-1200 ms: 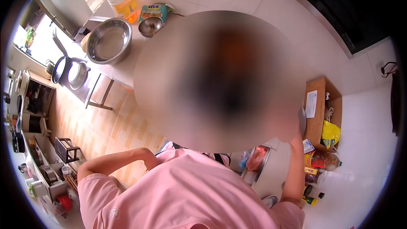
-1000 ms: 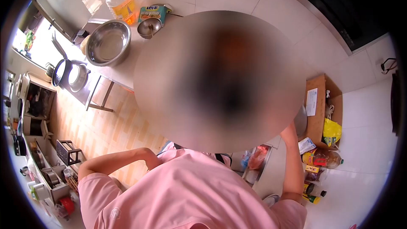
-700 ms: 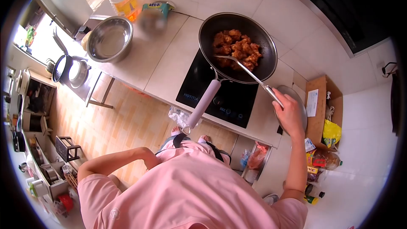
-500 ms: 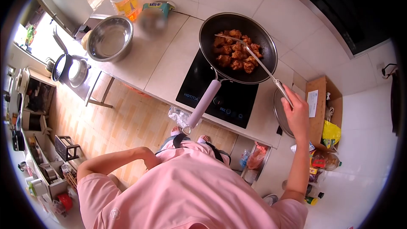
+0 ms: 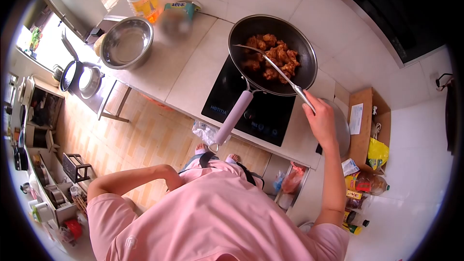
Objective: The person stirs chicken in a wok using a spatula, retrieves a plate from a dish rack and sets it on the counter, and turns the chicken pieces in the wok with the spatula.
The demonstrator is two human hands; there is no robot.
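My right hand [image 5: 320, 120] is closed around the metal handle of a spatula [image 5: 280, 71]. The spatula's head rests inside a dark wok [image 5: 307, 72], at its left side. Browned, glossy chunks of meat [image 5: 279, 58] lie in the wok, bunched toward the middle and right. The wok sits on a black induction cooktop [image 5: 232, 97], and its lilac handle [image 5: 234, 118] points toward my body. My left hand [image 5: 173, 180] is bent in against my waist, its fingers hidden, and it does not touch the wok.
A steel bowl [image 5: 147, 50], an oil bottle [image 5: 141, 1] and a green packet [image 5: 186, 8] stand on the counter at left. A round lid [image 5: 342, 128] lies right of the cooktop, beside a cardboard box [image 5: 357, 137]. Bottles [image 5: 372, 183] are at lower right.
My right hand has moved left and slightly down with the spatula, whose head shifted left in the wok. The meat chunks are pushed together toward the right. My left hand stays at my waist.
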